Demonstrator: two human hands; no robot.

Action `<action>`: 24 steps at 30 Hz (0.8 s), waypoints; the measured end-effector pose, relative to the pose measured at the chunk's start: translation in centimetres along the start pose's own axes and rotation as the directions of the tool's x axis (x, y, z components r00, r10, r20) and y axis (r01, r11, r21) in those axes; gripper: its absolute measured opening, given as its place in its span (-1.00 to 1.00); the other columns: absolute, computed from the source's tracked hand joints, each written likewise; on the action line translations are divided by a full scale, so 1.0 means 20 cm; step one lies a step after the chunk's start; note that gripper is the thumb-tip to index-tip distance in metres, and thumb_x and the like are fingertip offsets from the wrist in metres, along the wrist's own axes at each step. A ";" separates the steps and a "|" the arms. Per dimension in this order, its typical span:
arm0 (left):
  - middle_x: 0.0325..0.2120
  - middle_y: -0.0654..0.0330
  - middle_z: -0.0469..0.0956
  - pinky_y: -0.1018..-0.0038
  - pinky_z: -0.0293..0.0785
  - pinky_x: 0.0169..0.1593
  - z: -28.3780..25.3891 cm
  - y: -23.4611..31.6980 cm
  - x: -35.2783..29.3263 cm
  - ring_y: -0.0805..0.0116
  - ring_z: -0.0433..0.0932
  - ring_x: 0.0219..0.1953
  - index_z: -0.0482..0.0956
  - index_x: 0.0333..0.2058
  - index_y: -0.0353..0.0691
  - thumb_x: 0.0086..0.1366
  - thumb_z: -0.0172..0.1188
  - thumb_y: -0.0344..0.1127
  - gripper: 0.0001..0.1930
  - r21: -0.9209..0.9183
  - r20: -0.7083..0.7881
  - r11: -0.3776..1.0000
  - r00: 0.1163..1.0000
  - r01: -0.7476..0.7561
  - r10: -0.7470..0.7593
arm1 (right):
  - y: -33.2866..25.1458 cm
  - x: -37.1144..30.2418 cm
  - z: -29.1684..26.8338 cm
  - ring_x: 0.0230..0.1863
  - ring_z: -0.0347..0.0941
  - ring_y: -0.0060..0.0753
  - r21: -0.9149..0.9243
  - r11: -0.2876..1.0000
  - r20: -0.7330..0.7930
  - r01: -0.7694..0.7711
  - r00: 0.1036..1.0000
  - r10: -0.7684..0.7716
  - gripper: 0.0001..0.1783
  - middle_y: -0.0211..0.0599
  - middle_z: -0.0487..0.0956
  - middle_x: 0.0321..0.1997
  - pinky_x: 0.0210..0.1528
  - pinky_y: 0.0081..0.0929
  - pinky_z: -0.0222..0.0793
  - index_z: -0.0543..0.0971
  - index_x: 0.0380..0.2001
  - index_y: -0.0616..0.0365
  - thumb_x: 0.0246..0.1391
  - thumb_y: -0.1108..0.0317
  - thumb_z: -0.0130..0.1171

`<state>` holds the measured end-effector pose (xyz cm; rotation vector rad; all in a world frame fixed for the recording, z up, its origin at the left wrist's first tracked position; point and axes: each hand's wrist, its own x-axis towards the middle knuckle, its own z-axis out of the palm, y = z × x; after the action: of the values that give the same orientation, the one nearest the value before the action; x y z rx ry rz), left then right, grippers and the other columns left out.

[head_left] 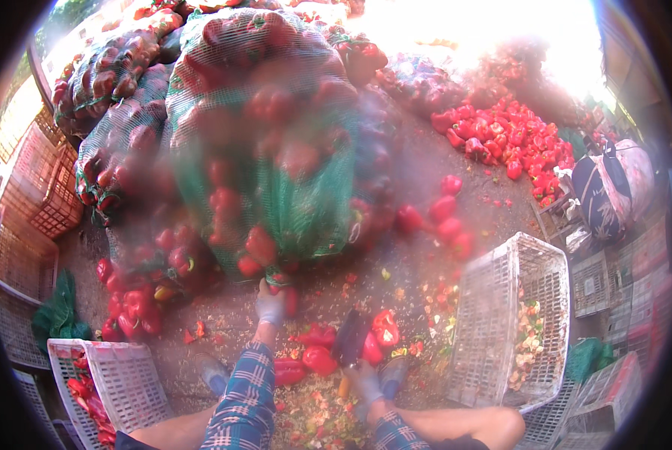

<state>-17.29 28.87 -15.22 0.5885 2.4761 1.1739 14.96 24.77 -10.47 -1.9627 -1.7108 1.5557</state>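
- The left hand [270, 307], in a pale glove, is reaching forward to the bottom edge of a bulging green mesh sack [313, 202]; a red pepper [278, 281] is sitting right at its fingertips, but blur is hiding whether the fingers are pinching it or the mesh.
- The right hand [364, 381], also gloved, is closing around the lower end of a knife [348, 337], whose wide dark blade is pointing away from the person.
- Several whole red peppers [319, 360] are lying on the floor [426, 165] just left of the blade, and an opened pepper [385, 328] is lying just right of it.
- More peppers [133, 307] are spilling beside the sack's left side.
- A white crate [130, 379] at the left is holding red pieces [88, 397].
- Another crate [486, 322] at the right is holding pale scraps [529, 341].
- Farther back, a heap of red peppers [501, 135] is covering the floor.
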 end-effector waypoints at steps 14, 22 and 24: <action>0.02 -0.01 0.54 0.13 0.63 0.07 -0.53 0.19 -0.85 0.06 0.61 -0.01 0.33 0.22 -0.30 0.37 -0.02 -0.51 -0.56 -0.678 0.725 0.094 0.684 0.729 -0.080 | -0.42 -0.49 -0.18 -0.32 0.56 0.19 -0.243 0.867 -0.155 0.436 0.864 -0.479 -0.68 0.09 0.60 -0.38 -0.28 -0.08 0.44 0.51 -0.18 0.25 0.17 0.20 0.20; -0.03 0.02 0.56 0.27 0.67 -0.01 -0.69 0.19 -0.99 0.15 0.63 -0.05 0.35 0.18 -0.29 0.41 -0.02 -0.41 -0.62 -0.669 0.709 0.146 0.684 0.729 -0.169 | -0.52 -0.86 -0.24 -0.45 0.58 -0.08 -0.449 0.384 0.143 0.807 0.489 -0.860 -0.76 -0.14 0.59 -0.45 -0.42 -0.13 0.47 0.55 -0.18 0.16 0.13 0.28 0.19; -0.06 0.05 0.57 0.34 0.68 -0.07 -0.71 0.23 -1.03 0.20 0.64 -0.09 0.38 0.14 -0.28 0.41 -0.01 -0.40 -0.65 -0.661 0.728 0.140 0.676 0.737 -0.114 | -0.48 -0.84 -0.22 -0.46 0.58 -0.09 -0.490 0.385 0.193 0.782 0.528 -0.827 -0.77 -0.16 0.59 -0.47 -0.44 -0.13 0.47 0.53 -0.19 0.13 0.12 0.26 0.18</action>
<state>-5.28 11.93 -0.56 -0.2418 0.9090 1.6078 14.35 17.28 7.93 -0.8666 -2.6480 0.6350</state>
